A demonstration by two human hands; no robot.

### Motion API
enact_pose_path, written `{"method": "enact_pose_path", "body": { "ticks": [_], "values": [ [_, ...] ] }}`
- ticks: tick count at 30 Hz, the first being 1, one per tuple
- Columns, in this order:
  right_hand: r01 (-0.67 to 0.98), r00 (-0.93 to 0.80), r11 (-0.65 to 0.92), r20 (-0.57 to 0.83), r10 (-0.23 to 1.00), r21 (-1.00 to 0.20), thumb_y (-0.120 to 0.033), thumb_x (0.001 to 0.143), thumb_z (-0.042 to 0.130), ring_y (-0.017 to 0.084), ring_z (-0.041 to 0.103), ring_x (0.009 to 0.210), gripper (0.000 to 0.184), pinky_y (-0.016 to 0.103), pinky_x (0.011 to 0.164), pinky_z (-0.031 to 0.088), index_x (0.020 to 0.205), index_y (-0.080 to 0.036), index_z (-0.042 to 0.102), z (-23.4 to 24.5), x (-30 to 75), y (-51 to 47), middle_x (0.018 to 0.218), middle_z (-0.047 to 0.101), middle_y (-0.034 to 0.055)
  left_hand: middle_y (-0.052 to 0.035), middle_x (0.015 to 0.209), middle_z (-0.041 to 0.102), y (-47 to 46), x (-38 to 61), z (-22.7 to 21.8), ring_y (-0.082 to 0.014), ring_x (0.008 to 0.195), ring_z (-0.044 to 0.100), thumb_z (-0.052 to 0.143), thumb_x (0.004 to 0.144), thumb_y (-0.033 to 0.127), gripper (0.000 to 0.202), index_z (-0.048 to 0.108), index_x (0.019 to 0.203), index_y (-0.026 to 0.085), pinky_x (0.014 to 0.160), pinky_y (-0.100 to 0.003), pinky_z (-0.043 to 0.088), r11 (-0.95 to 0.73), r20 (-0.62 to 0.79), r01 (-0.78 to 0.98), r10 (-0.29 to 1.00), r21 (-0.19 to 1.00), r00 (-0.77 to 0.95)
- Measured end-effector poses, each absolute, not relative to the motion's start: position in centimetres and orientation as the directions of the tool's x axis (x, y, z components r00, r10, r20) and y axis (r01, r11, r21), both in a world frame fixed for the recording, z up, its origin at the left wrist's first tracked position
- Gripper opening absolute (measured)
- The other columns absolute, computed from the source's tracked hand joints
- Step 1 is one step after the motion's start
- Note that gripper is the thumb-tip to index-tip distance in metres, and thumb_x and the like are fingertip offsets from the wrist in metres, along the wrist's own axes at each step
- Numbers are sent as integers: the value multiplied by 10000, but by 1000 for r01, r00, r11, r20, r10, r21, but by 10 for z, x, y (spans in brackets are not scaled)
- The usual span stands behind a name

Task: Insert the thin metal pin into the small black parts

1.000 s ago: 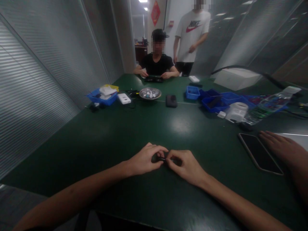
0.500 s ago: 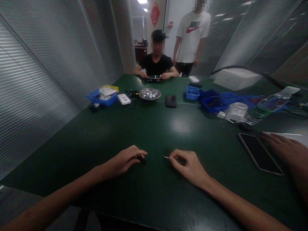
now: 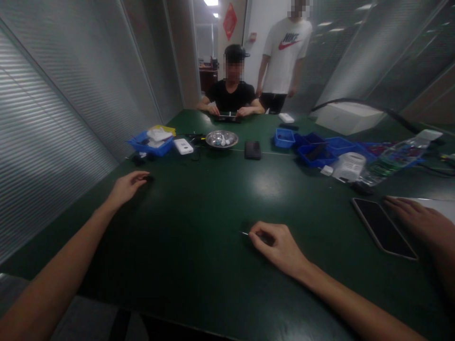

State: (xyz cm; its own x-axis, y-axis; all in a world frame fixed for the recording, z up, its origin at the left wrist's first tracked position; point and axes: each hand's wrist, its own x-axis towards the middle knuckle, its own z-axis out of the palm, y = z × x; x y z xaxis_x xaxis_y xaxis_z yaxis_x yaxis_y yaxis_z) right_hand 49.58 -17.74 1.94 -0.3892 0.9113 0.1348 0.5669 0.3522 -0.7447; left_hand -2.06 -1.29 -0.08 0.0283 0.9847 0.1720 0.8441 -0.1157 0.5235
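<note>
My left hand [image 3: 126, 189] is out at the left of the green table [image 3: 199, 199], its thumb and fingers pinched on a small black piece [image 3: 149, 179]. That piece is dark and partly covered, so its kind does not show. Nearer the middle, my right hand [image 3: 275, 244] rests on the table with its fingers curled. Between thumb and forefinger it grips a thin metal-tipped tool [image 3: 244, 232], whose tip points left; the rest is hidden in the hand.
Beyond my left hand stands a blue bin [image 3: 154, 150]. A steel bowl [image 3: 222, 146] with small parts and a black box [image 3: 252, 150] lie mid-table. To the right are blue trays [image 3: 316, 158], a bottle [image 3: 394, 158], a phone [image 3: 384, 227] and another person's hand [image 3: 419, 218]. Two people are opposite.
My left hand has moved away and to the left with the small black piece in its fingers. My right hand has stayed nearly still with the tool.
</note>
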Motion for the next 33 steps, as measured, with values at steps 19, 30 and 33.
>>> {"method": "enact_pose_path", "body": {
  "ticks": [19,30,33],
  "values": [
    [563,-392,353,135,910,-747,-304,984,570,145,624,648,211,251,593,422,863,-194,704,18,494,-180,750,689,-4,28,900,713,-38,-39,11,-170,827,605,676,941,364,286,718,1098,128,674,-207,386,259,7,915,962,309,-274],
    [561,-393,351,132,910,-750,-301,983,574,141,621,638,212,250,588,416,860,-190,707,18,494,-178,746,686,-4,-8,1084,713,-27,-29,8,-151,950,629,700,945,322,410,655,1281,91,819,-225,460,116,182,784,943,610,-281],
    [561,-395,354,134,909,-748,-304,979,578,141,623,644,206,252,597,417,863,-189,705,17,493,-178,746,683,-6,-21,1081,720,-23,-24,5,-157,925,632,696,947,340,396,690,1276,119,803,-230,449,109,206,817,941,567,-268]
  ]
}}
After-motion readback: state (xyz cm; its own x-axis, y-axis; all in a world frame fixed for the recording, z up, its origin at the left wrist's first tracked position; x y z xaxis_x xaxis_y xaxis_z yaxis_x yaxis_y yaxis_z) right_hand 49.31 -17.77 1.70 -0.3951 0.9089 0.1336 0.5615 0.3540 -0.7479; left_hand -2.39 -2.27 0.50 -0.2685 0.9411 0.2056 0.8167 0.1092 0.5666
